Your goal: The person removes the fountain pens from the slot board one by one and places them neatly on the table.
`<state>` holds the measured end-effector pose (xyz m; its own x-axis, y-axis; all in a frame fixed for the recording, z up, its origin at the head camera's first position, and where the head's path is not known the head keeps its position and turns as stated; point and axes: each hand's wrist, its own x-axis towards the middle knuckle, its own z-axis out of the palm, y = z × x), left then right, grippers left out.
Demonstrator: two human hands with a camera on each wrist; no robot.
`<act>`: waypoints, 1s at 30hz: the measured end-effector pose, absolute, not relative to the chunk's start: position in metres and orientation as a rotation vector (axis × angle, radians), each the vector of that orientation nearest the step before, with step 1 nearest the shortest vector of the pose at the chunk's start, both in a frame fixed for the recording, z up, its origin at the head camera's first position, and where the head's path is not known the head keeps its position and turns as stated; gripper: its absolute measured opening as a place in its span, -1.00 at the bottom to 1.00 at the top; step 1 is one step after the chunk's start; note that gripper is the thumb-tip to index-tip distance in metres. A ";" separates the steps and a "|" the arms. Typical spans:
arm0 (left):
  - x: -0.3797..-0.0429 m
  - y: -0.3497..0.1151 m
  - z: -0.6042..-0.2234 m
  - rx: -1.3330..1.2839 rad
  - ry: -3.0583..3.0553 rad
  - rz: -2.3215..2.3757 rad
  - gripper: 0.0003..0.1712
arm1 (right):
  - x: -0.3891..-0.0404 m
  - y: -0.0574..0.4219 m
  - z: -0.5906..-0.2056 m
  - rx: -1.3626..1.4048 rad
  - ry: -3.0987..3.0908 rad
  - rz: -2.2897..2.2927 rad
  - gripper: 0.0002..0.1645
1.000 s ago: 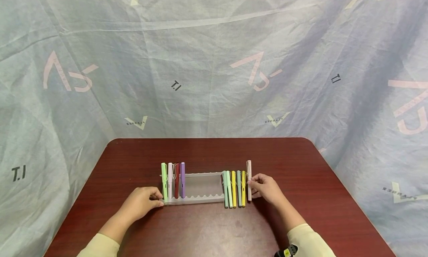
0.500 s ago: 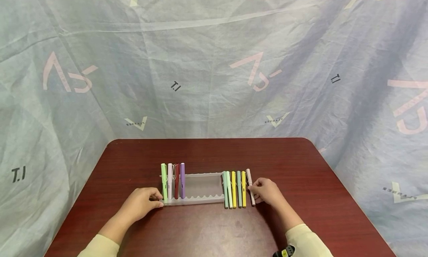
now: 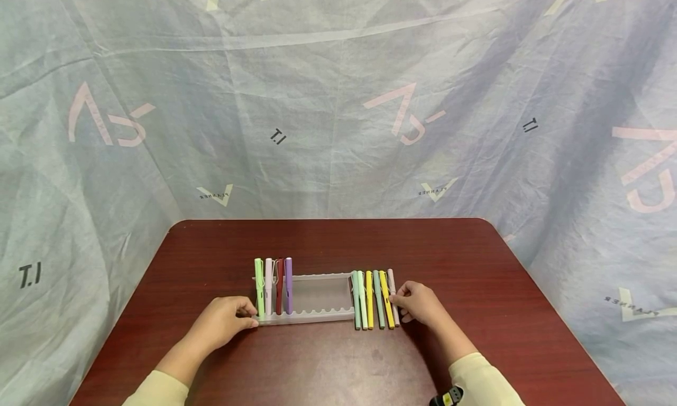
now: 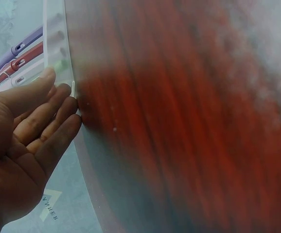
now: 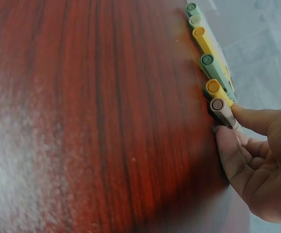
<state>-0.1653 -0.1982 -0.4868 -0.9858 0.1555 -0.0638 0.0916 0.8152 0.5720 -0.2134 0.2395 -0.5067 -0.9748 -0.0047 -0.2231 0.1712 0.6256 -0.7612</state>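
Note:
A clear plastic pen rack with notched rims lies on the table. Light green, pale pink, dark red and purple pens rest across its left part. My left hand holds the rack's left end; in the left wrist view its thumb lies over the corner, fingers at the edge. To the rack's right, mint, yellow and grey-green pens lie side by side. My right hand pinches a dusty-pink pen at the end of that row, right beside a yellow pen.
The dark red wooden table has rounded far corners. A grey printed cloth hangs behind it and at both sides. A small black device with a yellow mark sits at the right sleeve.
My right hand has lowered the dusty-pink pen and moved it left against the row. The neighbouring yellow and grey-green pens have tilted slightly. The left hand and rack stay put.

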 end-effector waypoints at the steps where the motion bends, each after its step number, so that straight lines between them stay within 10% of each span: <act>1: -0.165 -0.198 -0.487 0.198 2.891 0.900 -0.86 | -0.213 0.239 -0.506 0.132 2.646 -1.268 -0.71; 30: -0.166 -0.198 -0.485 0.196 2.890 0.906 -0.87 | -0.217 0.241 -0.505 0.150 2.620 -1.343 -0.64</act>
<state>-0.1662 -0.1977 -0.4850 -0.9861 0.1540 -0.0627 0.0907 0.8141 0.5736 -0.2167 0.2415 -0.5051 -0.9761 0.0022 -0.2172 0.1776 0.5836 -0.7924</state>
